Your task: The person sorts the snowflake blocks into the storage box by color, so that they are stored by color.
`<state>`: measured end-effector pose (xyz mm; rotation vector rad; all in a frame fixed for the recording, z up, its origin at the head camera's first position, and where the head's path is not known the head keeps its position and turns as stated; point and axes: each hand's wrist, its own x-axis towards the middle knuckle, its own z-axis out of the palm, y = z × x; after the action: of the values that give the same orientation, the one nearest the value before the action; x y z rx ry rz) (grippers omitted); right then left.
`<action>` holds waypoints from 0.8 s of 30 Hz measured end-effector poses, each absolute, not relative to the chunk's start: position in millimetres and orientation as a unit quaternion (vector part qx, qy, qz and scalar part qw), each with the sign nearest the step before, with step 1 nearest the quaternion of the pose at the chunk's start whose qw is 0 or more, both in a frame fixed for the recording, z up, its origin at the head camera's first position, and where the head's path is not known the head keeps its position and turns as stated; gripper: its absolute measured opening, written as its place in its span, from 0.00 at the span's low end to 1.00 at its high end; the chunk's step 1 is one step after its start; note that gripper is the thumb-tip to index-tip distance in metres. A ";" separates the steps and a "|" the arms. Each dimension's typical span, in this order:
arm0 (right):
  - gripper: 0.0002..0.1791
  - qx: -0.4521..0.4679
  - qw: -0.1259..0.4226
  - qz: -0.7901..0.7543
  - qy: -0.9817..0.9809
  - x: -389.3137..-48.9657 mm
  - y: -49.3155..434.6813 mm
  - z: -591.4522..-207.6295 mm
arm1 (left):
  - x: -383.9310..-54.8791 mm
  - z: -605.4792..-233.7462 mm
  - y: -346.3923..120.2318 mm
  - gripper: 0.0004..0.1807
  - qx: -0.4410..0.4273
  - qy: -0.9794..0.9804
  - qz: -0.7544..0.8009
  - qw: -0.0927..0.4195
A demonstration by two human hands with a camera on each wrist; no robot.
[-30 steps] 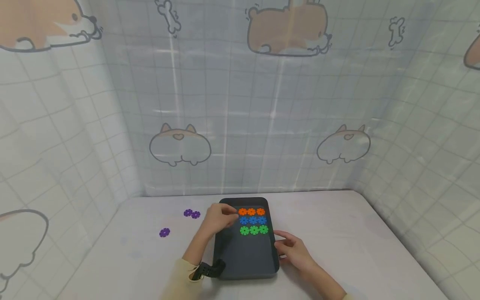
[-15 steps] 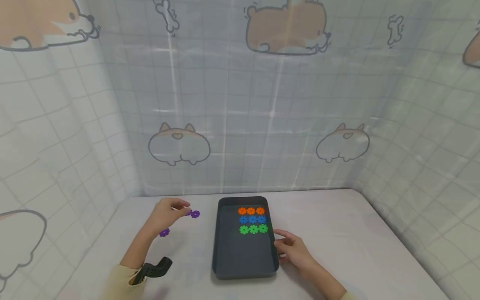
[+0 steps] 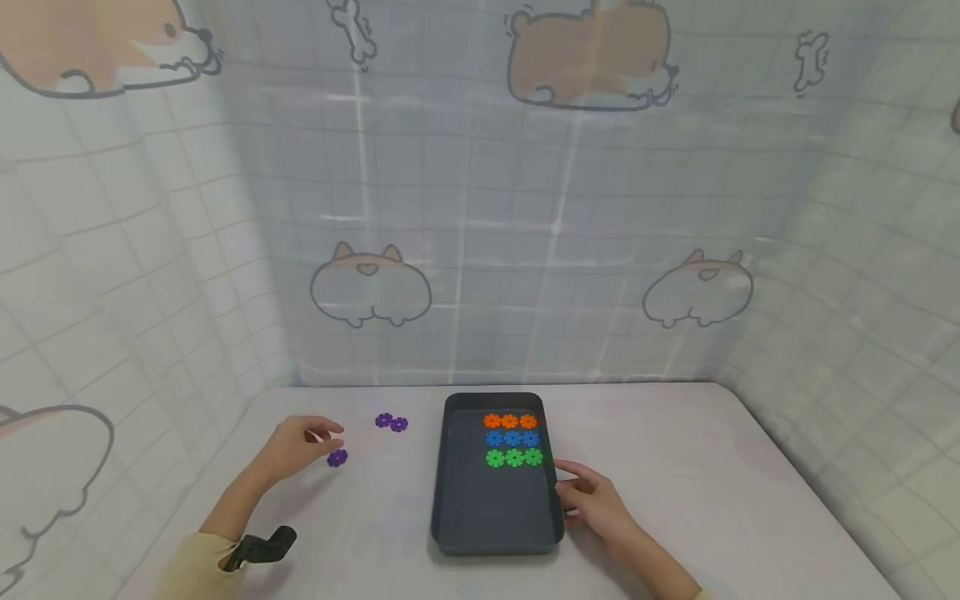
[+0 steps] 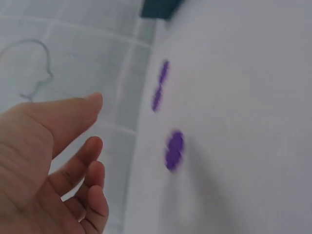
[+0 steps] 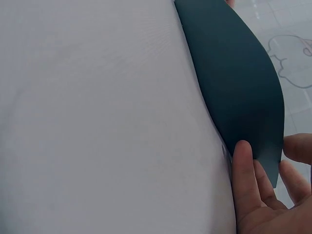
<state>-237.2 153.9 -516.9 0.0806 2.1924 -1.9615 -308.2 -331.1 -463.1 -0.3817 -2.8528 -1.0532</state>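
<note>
My left hand (image 3: pixel 295 447) hovers beside a purple flower-shaped disc (image 3: pixel 337 457) on the table. Its thumb and fingers are apart with nothing between them, and in the left wrist view a gap separates the hand (image 4: pixel 68 161) from the disc (image 4: pixel 174 150). Two more purple discs (image 3: pixel 392 422) touch each other farther back. My right hand (image 3: pixel 596 504) holds the right side of a dark grey tray (image 3: pixel 495 521), fingers against its outer wall (image 5: pixel 239 83). Inside the tray lie rows of orange discs (image 3: pixel 510 422), blue discs (image 3: pixel 512 438) and green discs (image 3: pixel 513 458).
A white cloth covers the table (image 3: pixel 675 467). Behind it and at both sides hangs a tiled-pattern curtain (image 3: pixel 495 208) with cartoon dogs and bones. A black strap (image 3: pixel 262 547) sticks out from my left wrist.
My left hand has come away from over the tray, passed the purple pair and moved left and nearer to the single purple disc. The right hand stays at the tray.
</note>
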 end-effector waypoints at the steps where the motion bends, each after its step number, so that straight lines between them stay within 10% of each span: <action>1: 0.29 0.027 0.100 -0.664 0.741 -236.7 154.4 -516.7 | -308.7 -466.9 -333.8 0.16 -0.122 -0.932 -0.339 0.039; 24: 0.29 0.030 0.104 -0.655 0.747 -234.2 154.2 -516.3 | -319.7 -518.6 -353.4 0.22 -0.075 -0.947 -0.311 0.020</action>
<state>-234.2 154.2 -516.3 0.0899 2.2048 -1.9336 -319.7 -353.4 -518.6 -0.2321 -2.9391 -0.9652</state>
